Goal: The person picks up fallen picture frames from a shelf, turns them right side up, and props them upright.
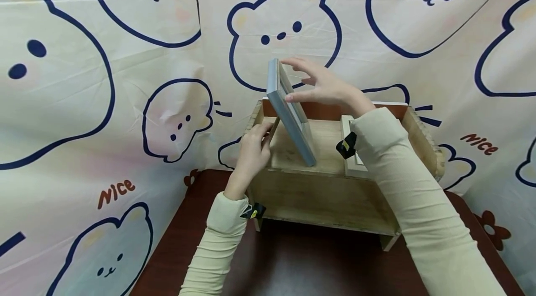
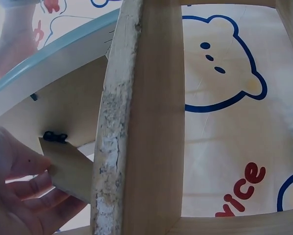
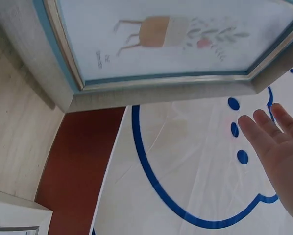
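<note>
A picture frame (image 1: 290,121) with pale blue-grey edges stands tilted on the wooden shelf (image 1: 326,140). Behind it, my left hand (image 1: 253,147) pinches the frame's brown support leg (image 2: 68,169) between thumb and fingers; a black hinge joins that leg to the backing board. My right hand (image 1: 320,84) is by the frame's upper front, fingers spread and fairly straight, with the fingertips near its top edge. From the right wrist view, the picture side shows a plant drawing behind glass, and the fingers (image 3: 259,137) extend beside the frame.
A white frame (image 1: 349,165) lies on the shelf's right part, partly behind my right sleeve. Raised side boards (image 1: 423,140) and a reddish-brown back strip (image 1: 322,111) border the shelf. It stands on a dark red table (image 1: 310,259), before a cloth printed with cartoon bears.
</note>
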A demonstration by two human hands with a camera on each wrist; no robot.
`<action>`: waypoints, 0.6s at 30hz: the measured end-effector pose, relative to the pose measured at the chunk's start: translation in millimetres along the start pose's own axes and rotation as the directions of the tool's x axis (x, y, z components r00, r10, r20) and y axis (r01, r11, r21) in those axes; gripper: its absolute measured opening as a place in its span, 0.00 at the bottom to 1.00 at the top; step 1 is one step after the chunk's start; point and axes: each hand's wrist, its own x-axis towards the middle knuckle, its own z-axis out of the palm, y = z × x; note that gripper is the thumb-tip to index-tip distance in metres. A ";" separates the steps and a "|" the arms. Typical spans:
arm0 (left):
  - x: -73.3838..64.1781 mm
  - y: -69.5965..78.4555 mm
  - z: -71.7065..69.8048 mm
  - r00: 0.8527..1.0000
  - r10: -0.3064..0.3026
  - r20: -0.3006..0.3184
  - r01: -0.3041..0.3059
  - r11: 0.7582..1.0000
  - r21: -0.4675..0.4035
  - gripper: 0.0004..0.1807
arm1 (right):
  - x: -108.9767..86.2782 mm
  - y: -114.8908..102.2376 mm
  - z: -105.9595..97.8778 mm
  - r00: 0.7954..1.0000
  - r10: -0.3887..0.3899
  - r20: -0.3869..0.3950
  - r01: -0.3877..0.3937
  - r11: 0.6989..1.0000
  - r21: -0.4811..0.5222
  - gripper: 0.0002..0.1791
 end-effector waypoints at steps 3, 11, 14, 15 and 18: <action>-1.9 3.3 1.0 1.000 -0.011 0.006 0.011 1.000 0.029 0.14 | 4.5 5.0 -3.3 0.998 0.058 0.010 -0.058 0.998 -0.008 0.39; -4.6 21.3 -0.9 0.985 0.015 -0.175 -0.041 0.988 -0.150 0.26 | 27.7 10.7 -4.5 0.983 0.177 0.052 -0.173 0.982 -0.071 0.41; -0.8 31.2 -0.1 0.974 0.036 -0.223 -0.091 0.966 -0.241 0.36 | 34.8 11.5 -4.3 0.978 0.199 0.058 -0.194 0.978 -0.083 0.42; 1.1 34.6 0.8 0.974 0.037 -0.224 -0.099 0.958 -0.269 0.40 | 36.6 11.9 -3.9 0.976 0.210 0.061 -0.205 0.976 -0.080 0.42; 6.8 43.7 4.7 0.977 0.023 -0.210 -0.091 0.944 -0.318 0.48 | 39.8 13.8 -1.6 0.972 0.225 0.071 -0.223 0.974 -0.037 0.42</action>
